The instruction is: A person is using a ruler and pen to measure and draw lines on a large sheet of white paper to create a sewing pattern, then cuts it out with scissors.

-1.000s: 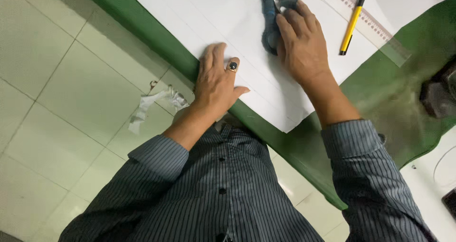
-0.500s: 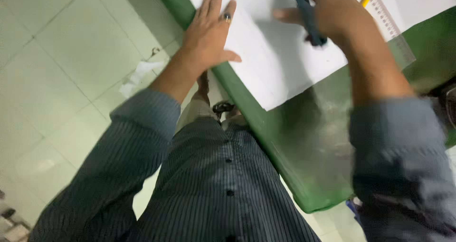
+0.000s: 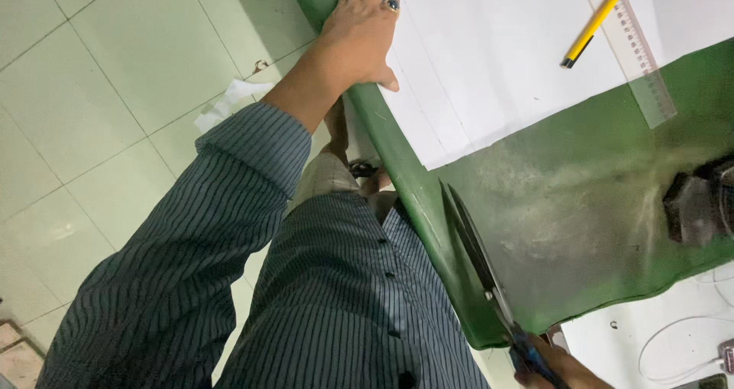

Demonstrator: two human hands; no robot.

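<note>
The scissors (image 3: 478,263), long and dark with blue handles, lie along the near edge of the green surface (image 3: 581,205), blades shut and pointing up the edge, handles low in the picture. The right hand (image 3: 562,366) holds them at the handles, fingers (image 3: 544,357) wrapped around the blue loops; only part of this hand shows at the bottom border. Beyond the blade tips, further along the same edge, lies a large white sheet (image 3: 489,60) with faint straight lines, its near corner just past the tips. The left hand (image 3: 359,34) rests flat on that sheet where it meets the rim of the surface, fingers together and stretched out, thumb set apart along the green edge, a ring with a dark stone on one finger. To the far side of these fingers a yellow pencil (image 3: 592,24) with a dark tip lies across the sheet, touching a clear ruler (image 3: 638,60) that runs off the sheet onto the green. A dark blurred object (image 3: 699,202) sits at the right border. Under the left forearm, on the pale tiled floor (image 3: 92,106), lies a crumpled white scrap (image 3: 225,102). The person wears a dark striped shirt (image 3: 336,305).
</note>
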